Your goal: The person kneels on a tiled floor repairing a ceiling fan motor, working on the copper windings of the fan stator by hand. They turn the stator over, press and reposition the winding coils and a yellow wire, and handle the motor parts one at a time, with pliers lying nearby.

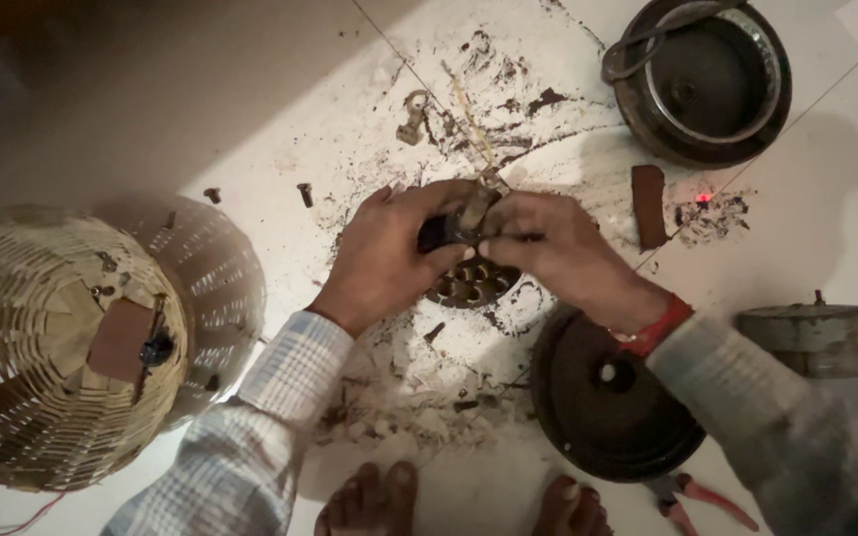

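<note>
Head view, left hand (384,253) and right hand (558,248) grips clenched on dark motor core (469,273), shaft pointing up-away.

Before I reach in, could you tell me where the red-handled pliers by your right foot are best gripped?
Grip the pliers by the two red handles, coming from the lower right, where they splay open. The jaw end tucks under the dark round cover, so that side is blocked.

Dim scene, lit by one bright pool on the white floor (280,129) at frame centre. Corners fall into shadow, darkest at upper left. The wicker basket (52,347) casts a shadow rightward. Slight softness throughout; edges appear mildly stretched.
</note>
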